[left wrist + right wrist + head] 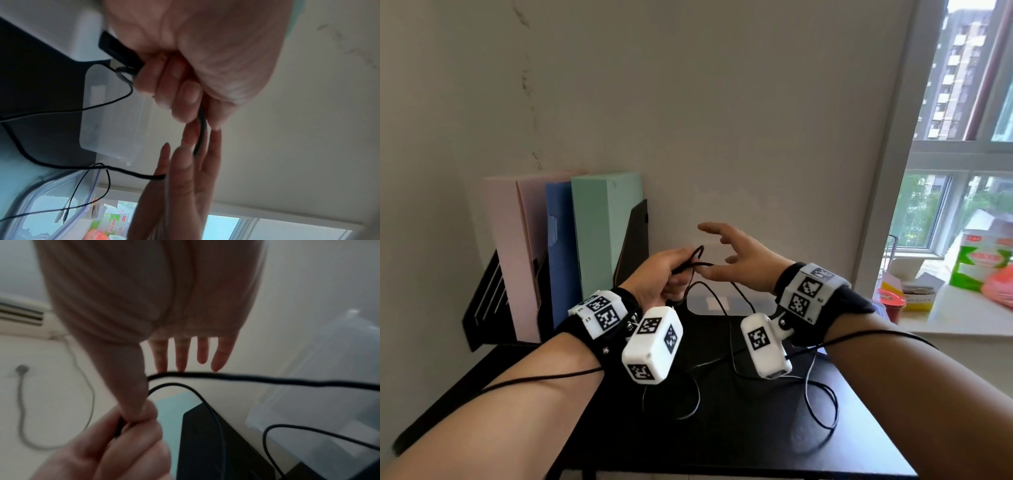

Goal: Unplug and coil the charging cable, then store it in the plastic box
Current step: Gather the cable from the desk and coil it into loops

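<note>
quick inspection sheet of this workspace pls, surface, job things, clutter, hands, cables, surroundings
surface: black table, loose cable loops lying on it.
job's things: black charging cable partly gathered; clear plastic box at the table's back edge, against the wall.
clutter: folders in a black rack, left of the hands.
grippers: left hand grips the cable; right hand open, fingers spread, thumb by the left hand's fingers.
cables: thin black leads run from the wrist cameras along both forearms.
surroundings: wall behind, window to the right, packages on its sill.

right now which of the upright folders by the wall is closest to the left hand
The mint green folder, the rightmost of the row. The blue folder and the pink folders stand further left, away from the left hand.
</note>
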`<state>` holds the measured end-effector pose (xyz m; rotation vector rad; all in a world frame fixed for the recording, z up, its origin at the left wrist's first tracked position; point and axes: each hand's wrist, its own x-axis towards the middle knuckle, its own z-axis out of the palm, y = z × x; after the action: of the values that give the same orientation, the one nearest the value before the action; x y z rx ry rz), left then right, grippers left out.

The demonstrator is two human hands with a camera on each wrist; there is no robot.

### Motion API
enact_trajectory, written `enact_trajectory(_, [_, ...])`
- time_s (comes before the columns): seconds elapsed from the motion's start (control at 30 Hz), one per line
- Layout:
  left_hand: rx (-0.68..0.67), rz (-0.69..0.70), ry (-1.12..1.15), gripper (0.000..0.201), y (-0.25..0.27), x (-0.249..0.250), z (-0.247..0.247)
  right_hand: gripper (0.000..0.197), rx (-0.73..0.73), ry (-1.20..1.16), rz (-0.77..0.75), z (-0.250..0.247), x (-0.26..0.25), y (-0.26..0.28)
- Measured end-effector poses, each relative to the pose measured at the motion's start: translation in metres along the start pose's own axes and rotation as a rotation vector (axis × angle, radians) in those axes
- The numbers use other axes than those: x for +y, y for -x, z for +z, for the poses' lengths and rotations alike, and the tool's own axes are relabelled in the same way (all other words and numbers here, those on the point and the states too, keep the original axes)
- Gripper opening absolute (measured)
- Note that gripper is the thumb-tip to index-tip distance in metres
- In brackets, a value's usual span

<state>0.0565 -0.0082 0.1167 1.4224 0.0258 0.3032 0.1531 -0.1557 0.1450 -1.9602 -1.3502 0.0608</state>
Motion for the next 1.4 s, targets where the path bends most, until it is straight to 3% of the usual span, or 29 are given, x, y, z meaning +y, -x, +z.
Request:
enact_trajectory(0.1, [-0.045,0.03,-0.005,0.035,0.003,-0.001,-0.003,0.059,-0.176,0.023,0.018,-0.002,0.01,0.002])
enact_trajectory(0.17, [-0.065,0.037,-0.022,0.028,0.003,-0.001,-0.002,0.028,-0.109,-0.006,0.051,0.0,0.015,0.003])
enact_trajectory(0.23, [-0.058,0.026,-0.036,0.03,0.001,-0.001,-0.002,0.014,-0.018,-0.105,0.097,0.002,0.021,0.004])
enact_trajectory(0.37, [-0.046,0.002,0.097,0.038,-0.002,0.001,-0.003,0.011,0.045,-0.301,0.158,0.006,0.04,0.006])
enact_trajectory(0.5, [-0.048,0.021,0.332,0.033,-0.003,0.012,-0.014,0.004,-0.113,-0.19,0.215,0.017,0.075,0.02])
enact_trajectory(0.6, [0.005,0.046,0.381,0.034,-0.004,0.019,-0.025,0.008,-0.197,-0.131,0.281,0.024,0.102,0.032])
enact_trajectory(0.8, [0.082,0.103,0.45,0.035,0.001,0.025,-0.039,0.023,-0.316,-0.235,0.287,0.035,0.114,0.043])
enact_trajectory(0.83, [0.092,0.106,0.447,0.035,0.002,0.026,-0.041,0.024,-0.26,-0.222,0.324,0.035,0.111,0.041])
enact_trajectory(0.9, [0.113,0.096,0.428,0.039,0.004,0.025,-0.044,0.026,-0.013,-0.234,0.392,0.026,0.105,0.036])
enact_trajectory(1.03, [0.132,0.057,0.406,0.042,0.008,0.019,-0.049,0.024,0.562,-0.642,0.377,-0.008,0.081,0.017])
enact_trajectory(1.13, [0.088,0.037,0.423,0.029,0.009,0.016,-0.048,0.02,0.737,-0.87,0.288,-0.023,0.061,0.007])
enact_trajectory(1.23, [0.042,0.038,0.438,0.021,0.008,0.012,-0.045,0.025,0.681,-0.523,0.226,-0.024,0.05,0.002])
enact_trajectory(1.33, [-0.011,0.019,0.419,0.015,0.008,0.007,-0.041,0.026,0.498,-0.045,0.18,-0.017,0.047,0.001])
enact_trajectory(1.4, [-0.058,-0.009,0.392,0.015,0.007,0.003,-0.039,0.027,0.432,0.099,0.184,-0.012,0.046,0.001])
